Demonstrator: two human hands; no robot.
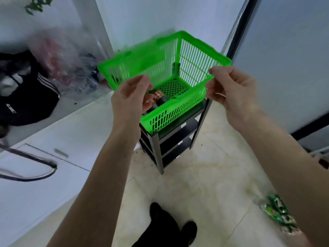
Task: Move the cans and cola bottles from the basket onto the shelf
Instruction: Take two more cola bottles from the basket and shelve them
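Your left hand [130, 94] and right hand [229, 90] hold the bright green slatted plastic basket [194, 56] above the top tier of the narrow black shelf with grey metal legs [159, 148]; the basket's near end appears to rest on or hover just over that tier, and contact cannot be confirmed. Your right hand pinches the near-right rim between thumb and fingertips. Your left hand is curled at the near-left rim, but whether it grips the rim or reaches inside cannot be told. The cargo, dark cola bottles with red labels [156, 98], lies on its side in the near-left corner of the basket, partly hidden behind your left hand; no cans can be made out. The basket tilts, far end high, and its far rim is blurred, which suggests movement. The chief hazard is that the weight, gathered in one low corner, could twist the basket out of a light two-finger pinch. The bottles could also roll along the mesh floor, and a basket set off-centre on so narrow a shelf may tip onto the pale tiled floor [204, 175]. The white bench [53, 139] at left offers a broader resting place.
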